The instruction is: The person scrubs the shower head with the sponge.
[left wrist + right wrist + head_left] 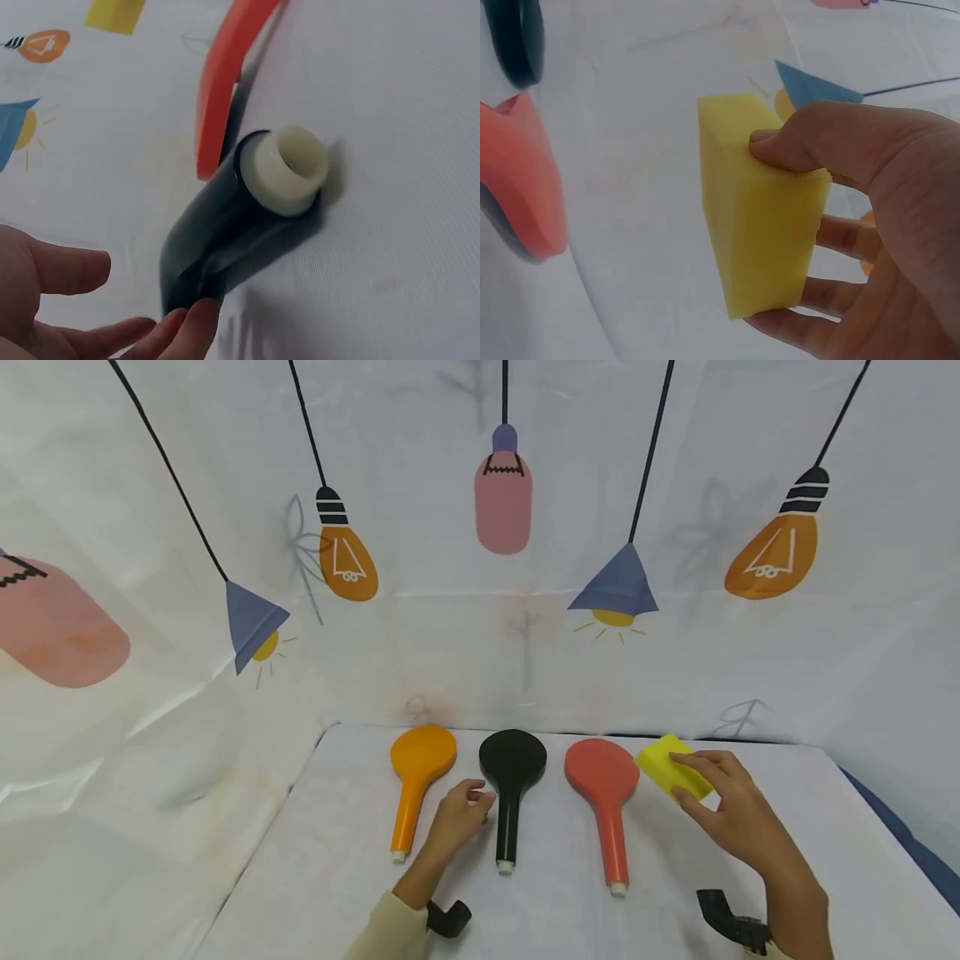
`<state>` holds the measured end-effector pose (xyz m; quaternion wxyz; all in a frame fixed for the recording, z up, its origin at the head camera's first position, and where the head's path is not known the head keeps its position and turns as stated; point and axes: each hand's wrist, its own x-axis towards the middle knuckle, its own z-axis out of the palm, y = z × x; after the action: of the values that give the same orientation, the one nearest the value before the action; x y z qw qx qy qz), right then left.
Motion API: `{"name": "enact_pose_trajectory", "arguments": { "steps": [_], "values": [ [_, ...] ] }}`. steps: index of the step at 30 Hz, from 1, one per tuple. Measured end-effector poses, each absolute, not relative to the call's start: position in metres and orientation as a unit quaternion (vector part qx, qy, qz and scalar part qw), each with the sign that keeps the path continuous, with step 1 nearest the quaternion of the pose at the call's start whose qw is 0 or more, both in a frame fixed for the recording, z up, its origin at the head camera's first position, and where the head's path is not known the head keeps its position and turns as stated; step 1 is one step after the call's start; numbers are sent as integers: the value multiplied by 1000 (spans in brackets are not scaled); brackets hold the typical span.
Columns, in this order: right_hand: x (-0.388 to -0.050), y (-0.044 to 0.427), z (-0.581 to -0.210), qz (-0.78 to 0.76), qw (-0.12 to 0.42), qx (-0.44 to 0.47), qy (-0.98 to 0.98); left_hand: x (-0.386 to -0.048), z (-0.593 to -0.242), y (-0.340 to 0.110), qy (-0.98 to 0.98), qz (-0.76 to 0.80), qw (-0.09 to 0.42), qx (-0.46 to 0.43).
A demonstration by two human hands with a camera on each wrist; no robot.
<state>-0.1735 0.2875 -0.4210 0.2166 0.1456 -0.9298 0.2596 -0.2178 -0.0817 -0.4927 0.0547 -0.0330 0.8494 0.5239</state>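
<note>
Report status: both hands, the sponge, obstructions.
Right hand holds yellow sponge, clear of red paddle. Left hand beside black paddle, contact unclear. No visible obstruction at sponge.

cream left sleeve; matching right cuff; black curved left wrist mount; black hooked right wrist mount

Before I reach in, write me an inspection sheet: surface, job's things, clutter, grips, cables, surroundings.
Surface: white table.
Job's things: orange paddle, black paddle and red paddle in a row, left to right, handles toward the person; yellow sponge in the right grip.
Clutter: nothing seen.
Grips: right pinches the sponge between thumb and fingers; left grip is beside the black paddle's handle, contact unclear.
Cables: nothing seen.
Surroundings: white backdrop printed with lamps; something blue past the table's right edge, unidentifiable.
</note>
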Motion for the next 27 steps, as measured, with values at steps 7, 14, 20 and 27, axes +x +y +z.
{"name": "enact_pose_trajectory", "arguments": {
  "steps": [7, 14, 20, 27],
  "values": [
    [-175, 284, -419, 248, 223, 164, -928, -235, -500, -68, 781, 600, 135, -109],
    [-175, 280, -421, 242, 230, 179, -926, -240, -508, -68, 752, 631, 156, -112],
    [-177, 275, -424, 250, 213, 183, -927, -235, -508, -75, 709, 677, 180, -81],
    [-176, 266, -424, 259, 199, 180, -928, -229, -513, -76, 647, 736, 190, -58]
  ]
}}
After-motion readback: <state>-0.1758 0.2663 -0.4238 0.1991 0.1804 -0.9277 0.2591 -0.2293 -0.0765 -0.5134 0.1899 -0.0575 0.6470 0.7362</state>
